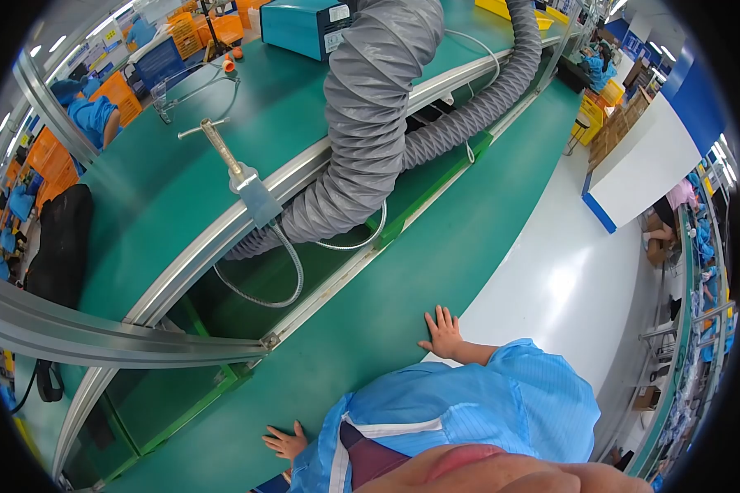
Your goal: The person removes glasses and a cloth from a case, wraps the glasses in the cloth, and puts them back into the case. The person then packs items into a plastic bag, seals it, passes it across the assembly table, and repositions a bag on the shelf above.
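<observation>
Both of my hands rest on the green tabletop (362, 329) in the head view. Near the table's front edge, my left hand (286, 441) lies palm down with its fingers spread, holding nothing. My right hand (443, 333) also lies flat beside the edge at the white floor, fingers apart and empty. Blue sleeves cover both arms. Beyond my hands, a thick grey corrugated duct (370, 107) bends over the metal rail, and a metal clamp (257, 197) with a T-shaped handle sits on that rail. A thin metal hose (298, 283) loops below the clamp.
A teal box (298, 29) stands on the far bench near a wire stand (163, 103). A black bag (62, 238) lies at the left. A curved metal beam (123, 337) crosses the left side. Other people in blue work farther off.
</observation>
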`<state>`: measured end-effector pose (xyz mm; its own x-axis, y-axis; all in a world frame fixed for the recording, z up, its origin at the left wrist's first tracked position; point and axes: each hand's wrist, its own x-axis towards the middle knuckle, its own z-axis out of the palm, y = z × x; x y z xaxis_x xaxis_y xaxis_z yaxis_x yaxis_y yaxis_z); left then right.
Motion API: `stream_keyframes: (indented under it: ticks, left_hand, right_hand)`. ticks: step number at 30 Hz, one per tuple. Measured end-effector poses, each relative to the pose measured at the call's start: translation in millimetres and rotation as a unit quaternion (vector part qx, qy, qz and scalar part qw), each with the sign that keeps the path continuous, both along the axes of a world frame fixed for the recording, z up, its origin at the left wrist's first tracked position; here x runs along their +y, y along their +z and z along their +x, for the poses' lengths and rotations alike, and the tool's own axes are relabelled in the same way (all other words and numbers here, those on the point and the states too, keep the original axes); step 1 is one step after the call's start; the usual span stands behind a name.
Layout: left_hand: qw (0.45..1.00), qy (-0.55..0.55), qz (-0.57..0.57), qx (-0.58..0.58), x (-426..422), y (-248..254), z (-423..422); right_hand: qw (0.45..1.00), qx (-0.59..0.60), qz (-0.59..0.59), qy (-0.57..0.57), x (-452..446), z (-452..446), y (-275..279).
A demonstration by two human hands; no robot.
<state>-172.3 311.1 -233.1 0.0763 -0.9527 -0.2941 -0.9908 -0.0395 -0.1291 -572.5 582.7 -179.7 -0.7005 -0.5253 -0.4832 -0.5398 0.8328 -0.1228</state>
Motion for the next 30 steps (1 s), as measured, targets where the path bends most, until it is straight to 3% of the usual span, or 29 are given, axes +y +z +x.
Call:
stream_keyframes:
  ticks: [17, 25, 30]
  left_hand:
    - [1.000, -0.006, -0.007, 0.023, -1, -13, 9]
    - [1.000, 0.007, -0.006, 0.010, 1, 5, -2]
    - [0.998, -0.030, -0.054, -0.011, 3, -22, 16]
  right_hand:
    - [1.000, 0.004, 0.001, 0.004, 0, 1, -1]
    - [1.000, -0.001, 0.000, -0.001, -1, 1, 2]
    - [1.000, -0.005, 0.001, -0.002, 0, 4, 3]
